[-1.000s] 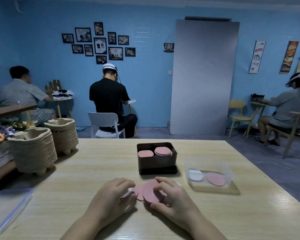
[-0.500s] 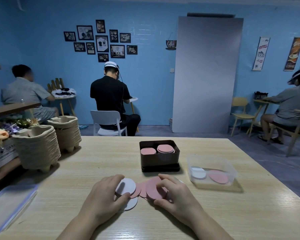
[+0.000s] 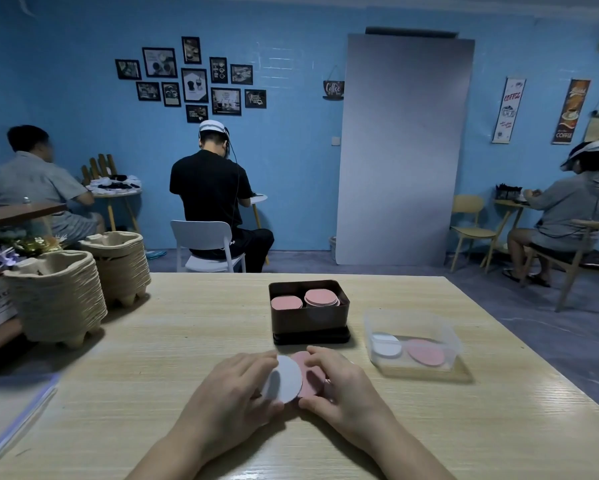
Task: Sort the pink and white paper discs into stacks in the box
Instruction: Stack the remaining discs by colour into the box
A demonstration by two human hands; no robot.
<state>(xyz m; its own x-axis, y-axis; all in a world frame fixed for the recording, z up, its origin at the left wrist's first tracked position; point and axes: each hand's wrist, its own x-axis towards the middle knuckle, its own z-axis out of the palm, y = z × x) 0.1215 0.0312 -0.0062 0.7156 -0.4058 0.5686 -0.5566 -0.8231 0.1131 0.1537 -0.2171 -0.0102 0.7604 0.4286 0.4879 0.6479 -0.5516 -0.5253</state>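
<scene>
Here, the left hand [image 3: 232,393] pinches a white disc [image 3: 284,379], fingers curled over its upper edge and thumb at its lower edge. The right hand [image 3: 346,386] grips a pink disc [image 3: 310,375] in the same way. The hands nearly meet, and the white disc overlaps the pink one's left side. Whether more discs lie under them cannot be told. Just beyond the grip stands the brown box [image 3: 308,322] on a black lid [image 3: 312,337]. It holds two pink stacks side by side, the left stack [image 3: 286,302] lower than the right stack [image 3: 321,297]. Right of the grip, a clear tub [image 3: 412,318] holds a loose white disc [image 3: 386,344] and a loose pink disc [image 3: 425,352]. Everything rests on the wooden table [image 3: 187,341]. Well to the left of the grip stand two piles of pulp trays [image 3: 55,299].
</scene>
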